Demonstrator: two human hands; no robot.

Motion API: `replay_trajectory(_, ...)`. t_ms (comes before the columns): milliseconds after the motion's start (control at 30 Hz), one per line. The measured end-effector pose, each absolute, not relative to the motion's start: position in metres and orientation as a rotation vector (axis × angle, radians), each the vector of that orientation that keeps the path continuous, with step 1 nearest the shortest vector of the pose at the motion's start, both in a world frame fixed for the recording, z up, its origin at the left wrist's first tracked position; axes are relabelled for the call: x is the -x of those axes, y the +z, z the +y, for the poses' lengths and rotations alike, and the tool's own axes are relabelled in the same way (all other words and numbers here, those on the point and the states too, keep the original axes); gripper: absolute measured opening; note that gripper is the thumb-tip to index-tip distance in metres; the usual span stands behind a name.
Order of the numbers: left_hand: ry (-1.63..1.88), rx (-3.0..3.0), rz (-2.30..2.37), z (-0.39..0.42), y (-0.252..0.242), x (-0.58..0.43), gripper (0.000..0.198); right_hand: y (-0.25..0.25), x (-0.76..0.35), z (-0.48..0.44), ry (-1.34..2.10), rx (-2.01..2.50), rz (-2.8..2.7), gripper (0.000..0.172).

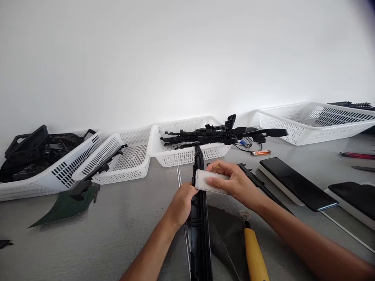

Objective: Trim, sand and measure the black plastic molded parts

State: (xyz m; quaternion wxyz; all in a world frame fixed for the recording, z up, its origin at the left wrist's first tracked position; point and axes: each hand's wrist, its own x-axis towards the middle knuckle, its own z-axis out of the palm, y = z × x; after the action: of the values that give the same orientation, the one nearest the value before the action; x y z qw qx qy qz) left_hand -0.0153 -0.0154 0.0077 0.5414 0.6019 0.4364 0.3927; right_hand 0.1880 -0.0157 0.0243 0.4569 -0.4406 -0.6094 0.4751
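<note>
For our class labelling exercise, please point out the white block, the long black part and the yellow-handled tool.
White block (202,180), head view: its broad face, beside the thumb.
Long black part (200,220), head view: its body, below the hands.
Yellow-handled tool (253,249), head view: its handle.

Black, now, is carried along the plastic trim strip (199,226), with off-white shown by the rounded block (202,183)! Yellow is splashed over the tool handle (254,253), dark green across the sheet (65,208). White baskets (187,157) are patterned with rows of slots; the desk (123,226) is toned brushed grey, the phone screen (294,179) glossed black.
</note>
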Motion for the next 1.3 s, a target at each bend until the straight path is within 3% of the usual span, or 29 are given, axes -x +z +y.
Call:
replay_trajectory(467, 0.75, -1.545, 0.916, -0.015, 0.012, 0.014, 0.035, 0.024, -0.187, -0.014, 1.147, 1.09, -1.397, 0.038)
replay_trajectory(867, 0.657, -1.573, 0.875, -0.016, 0.012, 0.015, 0.026, 0.026, -0.191, -0.014, 1.19, 1.098, -1.488, 0.034)
replay_trajectory(1300, 0.737, -1.487, 0.854, -0.013, 0.009, 0.016, 0.032, 0.03, -0.2, -0.008, 1.193, 1.173, -1.436, 0.033)
